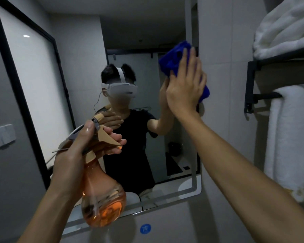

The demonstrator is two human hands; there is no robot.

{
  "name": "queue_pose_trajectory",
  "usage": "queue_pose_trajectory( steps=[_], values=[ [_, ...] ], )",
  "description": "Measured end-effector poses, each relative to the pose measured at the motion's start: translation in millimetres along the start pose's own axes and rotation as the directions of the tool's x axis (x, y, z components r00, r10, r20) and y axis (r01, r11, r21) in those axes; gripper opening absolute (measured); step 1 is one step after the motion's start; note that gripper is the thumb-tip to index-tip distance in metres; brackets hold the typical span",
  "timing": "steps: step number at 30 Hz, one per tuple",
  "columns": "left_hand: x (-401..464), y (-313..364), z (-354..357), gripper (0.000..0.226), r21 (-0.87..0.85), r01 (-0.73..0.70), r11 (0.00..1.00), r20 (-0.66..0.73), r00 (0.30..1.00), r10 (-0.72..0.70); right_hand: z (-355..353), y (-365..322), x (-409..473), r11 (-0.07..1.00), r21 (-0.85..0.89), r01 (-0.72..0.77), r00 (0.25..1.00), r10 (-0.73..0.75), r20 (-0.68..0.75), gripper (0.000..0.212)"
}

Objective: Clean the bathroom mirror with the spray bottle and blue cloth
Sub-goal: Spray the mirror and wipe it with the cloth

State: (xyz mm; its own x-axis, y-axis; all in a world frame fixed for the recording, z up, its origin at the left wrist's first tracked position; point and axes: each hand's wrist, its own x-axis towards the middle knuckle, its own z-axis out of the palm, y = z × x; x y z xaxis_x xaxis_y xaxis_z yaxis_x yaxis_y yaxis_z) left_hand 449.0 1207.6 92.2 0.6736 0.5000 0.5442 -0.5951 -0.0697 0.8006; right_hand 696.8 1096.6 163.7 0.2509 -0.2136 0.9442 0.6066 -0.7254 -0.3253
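**Right hand wiping mirror with blue cloth, left hand holding spray bottle**

Blue cloth [172,58] bunched up, pressed flat against the mirror [88,71] near its upper right edge. Right hand [184,85] lies over the cloth, palm toward the glass, fingers [193,57] straight and close together, pushing the cloth onto the surface; cloth sticks out above the fingertips and past the right side of the palm. Reflection of the hand meets it at the glass.

Spray bottle [104,202] held up in front of the lower left part of the mirror, just above its bottom edge. Body is clear, rounded, orange-tinted with liquid inside; tan sprayer head with grey trim on top. Left hand [74,151] grips the neck and sprayer, thumb up along the back, fingers curled round the tan trigger. Nozzle points at the glass. Whether the trigger is squeezed: cannot tell.

Mirror is wall-mounted with a lit strip along the bottom and right edges. It reflects a person in a dark t-shirt wearing a white headset [120,88], both hands mirrored.

Right of the mirror: black wall rack [253,79] with folded white towels [286,32] on top and one more hung below. Round blue sticker [145,228] on the wall below the mirror. Grey panel [1,135] on the left wall.
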Motion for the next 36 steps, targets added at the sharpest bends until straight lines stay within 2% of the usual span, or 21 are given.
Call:
queue_pose_trajectory(
  steps=[3, 4, 6, 7, 8, 9, 10, 12, 14, 15, 19, 21, 22, 24, 27, 29, 31, 32, 33, 35, 36],
  values=[
    [4.4, -1.9, -2.2, 0.038, -0.012, 0.008, 1.000, -0.025, 1.000, -0.009, 4.0, -14.7, -51.4, 0.959, 0.007, 0.284, 0.959, -0.284, 0.015, 0.063],
    [4.6, -2.6, -2.2, 0.037, -0.023, 0.019, 1.000, -0.025, 0.999, -0.020, 3.7, -9.5, -77.9, 0.906, 0.030, 0.423, 0.905, -0.424, 0.036, 0.061],
    [3.6, -4.4, -2.5, 0.037, -0.021, 0.032, 0.999, -0.019, 0.999, -0.033, 1.1, 17.4, -126.7, 0.747, 0.078, 0.661, 0.741, -0.665, 0.093, 0.054],
    [3.3, -5.5, -3.4, 0.038, -0.012, 0.035, 0.999, -0.017, 0.999, -0.035, 0.4, 37.6, -143.3, 0.677, 0.083, 0.731, 0.669, -0.735, 0.112, 0.052],
    [2.9, -6.1, -4.0, 0.039, -0.004, 0.038, 0.999, -0.015, 0.999, -0.038, -0.6, 59.4, -152.4, 0.640, 0.074, 0.765, 0.630, -0.767, 0.122, 0.052],
    [2.7, -6.8, -5.2, 0.040, 0.001, 0.040, 0.999, -0.018, 0.999, -0.040, -1.5, 80.4, -155.1, 0.638, 0.056, 0.768, 0.628, -0.767, 0.128, 0.056],
    [2.9, -7.3, -6.6, 0.040, 0.000, 0.040, 0.999, -0.019, 0.999, -0.040, -2.1, 97.9, -152.3, 0.666, 0.035, 0.745, 0.656, -0.741, 0.142, 0.064],
    [4.6, -7.7, -8.0, 0.039, 0.004, 0.034, 0.999, -0.019, 0.999, -0.034, -2.6, 116.9, -132.5, 0.792, -0.010, 0.611, 0.782, -0.601, 0.164, 0.075],
    [7.0, -8.1, -8.5, 0.038, -0.003, 0.035, 0.999, -0.016, 0.999, -0.035, -2.0, 109.2, -99.9, 0.922, -0.011, 0.386, 0.917, -0.382, 0.114, 0.067],
    [7.8, -8.6, -8.5, 0.037, -0.008, 0.036, 0.999, -0.013, 0.999, -0.036, -1.7, 96.9, -80.8, 0.961, 0.002, 0.277, 0.958, -0.277, 0.075, 0.062],
    [9.2, -11.7, -10.4, 0.040, 0.010, 0.029, 1.000, 0.002, 1.000, -0.029, 1.7, 27.7, -8.4, 1.000, 0.026, 0.006, 0.999, -0.005, -0.037, 0.061],
    [10.8, -13.6, -12.7, 0.039, 0.025, 0.031, 0.999, -0.009, 0.999, -0.031, 4.9, -5.5, 0.1, 1.000, 0.003, 0.007, 0.998, -0.007, -0.065, 0.062],
    [12.0, -14.9, -13.5, 0.039, 0.026, 0.036, 0.999, -0.014, 0.999, -0.036, 5.9, -18.1, -5.8, 0.998, 0.002, 0.062, 0.996, -0.062, -0.058, 0.063],
    [13.6, -18.0, -13.4, 0.040, 0.020, 0.050, 0.999, -0.018, 0.999, -0.049, 7.9, -29.7, -39.3, 0.961, 0.020, 0.277, 0.961, -0.277, -0.013, 0.064],
    [13.3, -22.6, -11.5, 0.041, 0.007, 0.070, 0.998, -0.018, 0.997, -0.070, 5.4, -4.0, -109.5, 0.806, 0.071, 0.587, 0.802, -0.592, 0.084, 0.060],
    [11.6, -24.9, -10.3, 0.041, 0.001, 0.073, 0.997, -0.010, 0.997, -0.073, 3.6, 34.8, -141.7, 0.719, 0.073, 0.691, 0.710, -0.694, 0.120, 0.055],
    [10.0, -25.8, -10.3, 0.042, -0.007, 0.080, 0.997, -0.010, 0.997, -0.080, 1.3, 74.3, -148.3, 0.688, 0.070, 0.722, 0.676, -0.723, 0.140, 0.060],
    [9.6, -25.7, -11.1, 0.043, -0.013, 0.085, 0.996, -0.012, 0.996, -0.085, -0.2, 89.2, -142.4, 0.714, 0.065, 0.698, 0.700, -0.698, 0.152, 0.064],
    [9.5, -25.3, -11.8, 0.043, -0.021, 0.088, 0.996, -0.012, 0.996, -0.088, -1.7, 98.8, -130.7, 0.774, 0.055, 0.631, 0.762, -0.631, 0.147, 0.066],
    [10.3, -24.6, -12.8, 0.045, -0.031, 0.092, 0.995, -0.008, 0.996, -0.092, -2.9, 101.1, -95.7, 0.929, 0.073, 0.363, 0.923, -0.369, 0.109, 0.063],
    [10.8, -24.4, -12.9, 0.046, -0.029, 0.094, 0.995, -0.006, 0.996, -0.094, -3.2, 94.4, -75.4, 0.973, 0.102, 0.206, 0.972, -0.216, 0.092, 0.062]
  ],
)
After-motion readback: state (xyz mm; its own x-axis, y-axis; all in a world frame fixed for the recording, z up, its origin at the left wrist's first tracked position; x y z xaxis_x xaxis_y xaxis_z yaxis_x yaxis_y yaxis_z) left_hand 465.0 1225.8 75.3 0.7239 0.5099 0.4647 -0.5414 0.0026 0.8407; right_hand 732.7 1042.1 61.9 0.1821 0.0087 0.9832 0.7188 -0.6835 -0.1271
